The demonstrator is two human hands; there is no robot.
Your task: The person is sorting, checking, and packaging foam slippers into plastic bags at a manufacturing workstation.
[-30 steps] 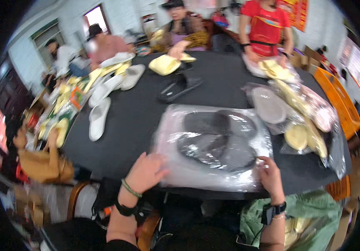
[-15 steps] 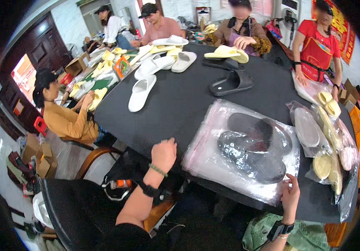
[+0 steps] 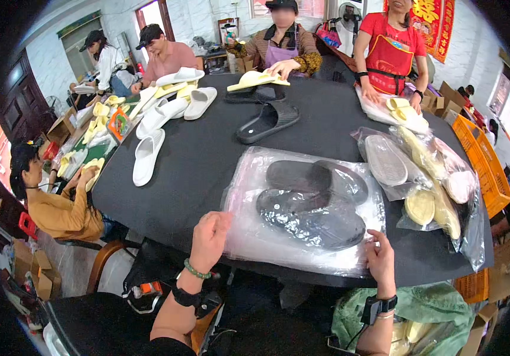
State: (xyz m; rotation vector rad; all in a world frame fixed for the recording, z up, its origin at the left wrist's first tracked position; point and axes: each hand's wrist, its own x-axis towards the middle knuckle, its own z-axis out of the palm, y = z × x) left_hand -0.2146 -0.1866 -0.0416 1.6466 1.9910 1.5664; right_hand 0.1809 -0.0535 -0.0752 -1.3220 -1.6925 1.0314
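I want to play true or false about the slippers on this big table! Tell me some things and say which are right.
1. The dark slippers near the hands lie inside a clear plastic bag. True.
2. The left hand touches the bag's near left edge. True.
3. The right hand holds a white slipper. False: it rests at the bag's near right edge.
4. The table is bright red. False: it is black.
5. White slippers lie on the table's far left side. True.
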